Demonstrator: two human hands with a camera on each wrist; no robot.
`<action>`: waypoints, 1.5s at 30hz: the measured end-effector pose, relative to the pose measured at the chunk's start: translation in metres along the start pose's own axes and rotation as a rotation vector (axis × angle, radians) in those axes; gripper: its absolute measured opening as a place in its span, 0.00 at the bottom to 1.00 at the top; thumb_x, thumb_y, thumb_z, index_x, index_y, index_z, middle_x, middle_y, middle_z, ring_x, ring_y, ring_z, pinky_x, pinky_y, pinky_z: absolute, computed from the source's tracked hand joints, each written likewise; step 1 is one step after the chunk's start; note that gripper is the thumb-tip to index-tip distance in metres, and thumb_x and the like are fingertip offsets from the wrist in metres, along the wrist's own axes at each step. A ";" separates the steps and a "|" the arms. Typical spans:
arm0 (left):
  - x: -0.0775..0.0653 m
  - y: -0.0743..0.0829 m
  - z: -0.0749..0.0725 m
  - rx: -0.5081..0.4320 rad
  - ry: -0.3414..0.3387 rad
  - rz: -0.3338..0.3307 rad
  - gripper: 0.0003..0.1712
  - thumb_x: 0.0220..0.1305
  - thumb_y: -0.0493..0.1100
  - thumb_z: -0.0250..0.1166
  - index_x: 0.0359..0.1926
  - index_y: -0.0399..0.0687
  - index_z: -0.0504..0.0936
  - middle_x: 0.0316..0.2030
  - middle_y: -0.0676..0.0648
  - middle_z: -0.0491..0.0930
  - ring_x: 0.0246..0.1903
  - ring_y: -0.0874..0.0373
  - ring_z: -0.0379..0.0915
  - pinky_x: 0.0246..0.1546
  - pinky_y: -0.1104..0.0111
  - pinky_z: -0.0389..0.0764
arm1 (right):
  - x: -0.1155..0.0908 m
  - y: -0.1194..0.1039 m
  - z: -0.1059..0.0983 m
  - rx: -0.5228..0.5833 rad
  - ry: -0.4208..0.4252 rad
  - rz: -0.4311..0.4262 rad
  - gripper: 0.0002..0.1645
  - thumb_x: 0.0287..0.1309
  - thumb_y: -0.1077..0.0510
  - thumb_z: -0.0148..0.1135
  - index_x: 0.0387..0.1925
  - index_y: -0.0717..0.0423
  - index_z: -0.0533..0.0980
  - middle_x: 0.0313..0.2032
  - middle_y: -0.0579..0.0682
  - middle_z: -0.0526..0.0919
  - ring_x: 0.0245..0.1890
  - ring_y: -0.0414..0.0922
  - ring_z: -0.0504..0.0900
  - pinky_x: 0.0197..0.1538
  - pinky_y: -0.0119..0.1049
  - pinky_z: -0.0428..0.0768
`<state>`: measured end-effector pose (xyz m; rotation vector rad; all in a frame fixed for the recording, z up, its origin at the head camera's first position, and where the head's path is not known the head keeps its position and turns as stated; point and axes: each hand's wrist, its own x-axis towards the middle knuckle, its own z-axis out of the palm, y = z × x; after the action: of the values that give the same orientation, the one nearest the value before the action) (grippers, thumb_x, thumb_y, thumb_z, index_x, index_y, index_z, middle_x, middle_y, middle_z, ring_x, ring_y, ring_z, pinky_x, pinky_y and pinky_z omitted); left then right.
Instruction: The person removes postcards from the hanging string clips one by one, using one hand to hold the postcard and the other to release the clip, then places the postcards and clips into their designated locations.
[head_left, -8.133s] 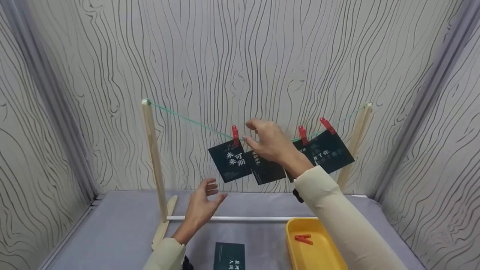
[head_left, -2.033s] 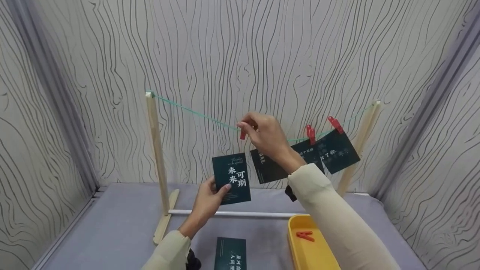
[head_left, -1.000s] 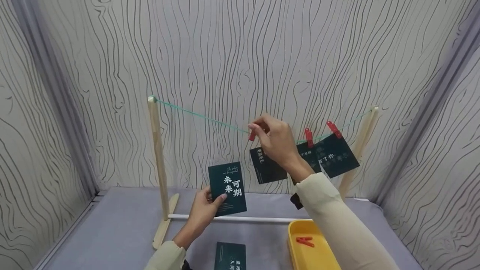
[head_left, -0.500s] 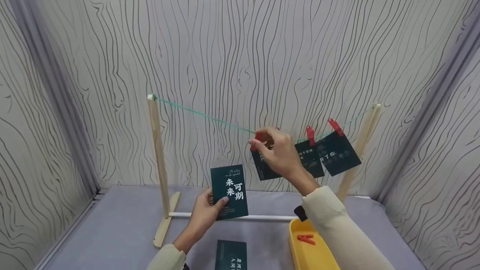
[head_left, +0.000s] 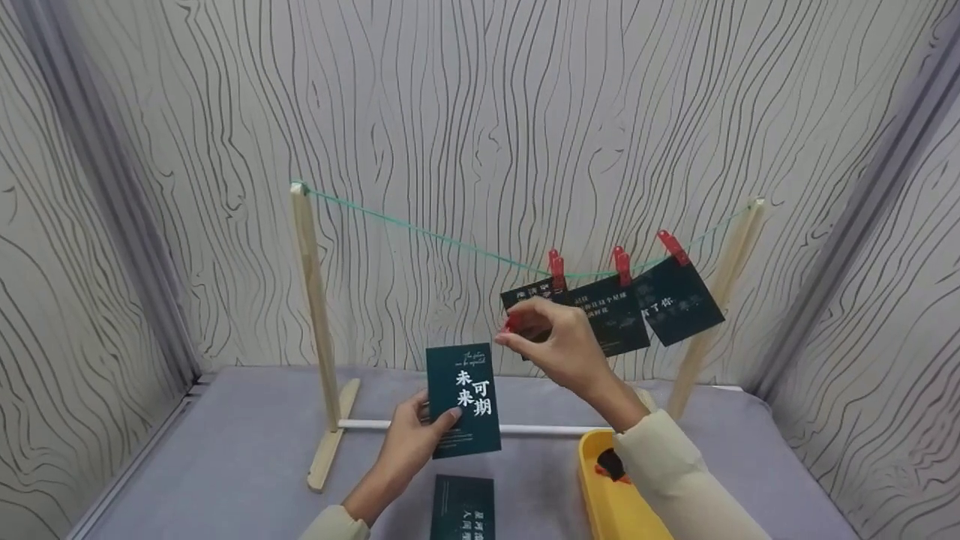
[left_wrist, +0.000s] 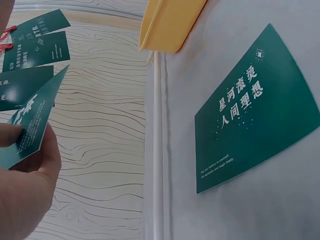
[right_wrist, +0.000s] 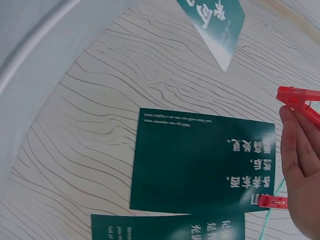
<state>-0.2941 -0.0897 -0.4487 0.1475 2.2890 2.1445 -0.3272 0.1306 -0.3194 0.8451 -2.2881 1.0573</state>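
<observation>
My left hand [head_left: 409, 439] pinches a dark green card [head_left: 459, 364] with white lettering, thumb across its front. Between my right hand's [head_left: 562, 341] thumb and fingers is a red clothespin [right_wrist: 300, 97], held below the string and apart from the card. Behind that hand, three more green cards hang overlapping: a left one [head_left: 525, 289], a middle one [head_left: 619, 326] and a right one [head_left: 686, 300]. Red clothespins [head_left: 556, 271] fix them to a sagging green string [head_left: 412, 227]. The right hand partly covers the left hanging card in the head view.
Wooden posts [head_left: 311, 300] carry the string, joined low down by a white rod [head_left: 540, 430]. Another green card [left_wrist: 250, 120] lies on the grey tabletop [head_left: 247, 450]. A yellow tray [head_left: 587, 499] holds red clothespin parts [head_left: 601, 470], half hidden by my right wrist's band.
The card that hung leftmost on the string is now in my left hand, lowered. My right hand slid its clothespin along the string, then brought it down off the line.
</observation>
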 end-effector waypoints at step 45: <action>-0.012 -0.052 -0.008 0.072 -0.015 -0.074 0.28 0.63 0.41 0.66 0.63 0.37 0.72 0.48 0.40 0.86 0.45 0.53 0.86 0.46 0.61 0.86 | -0.097 0.067 -0.008 0.054 -0.160 0.474 0.20 0.50 0.66 0.72 0.45 0.53 0.79 0.44 0.51 0.84 0.44 0.43 0.85 0.48 0.33 0.86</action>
<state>-0.2867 -0.1022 -0.5010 0.0778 2.3259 2.0204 -0.3057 0.2037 -0.4099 0.4216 -2.6840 1.2906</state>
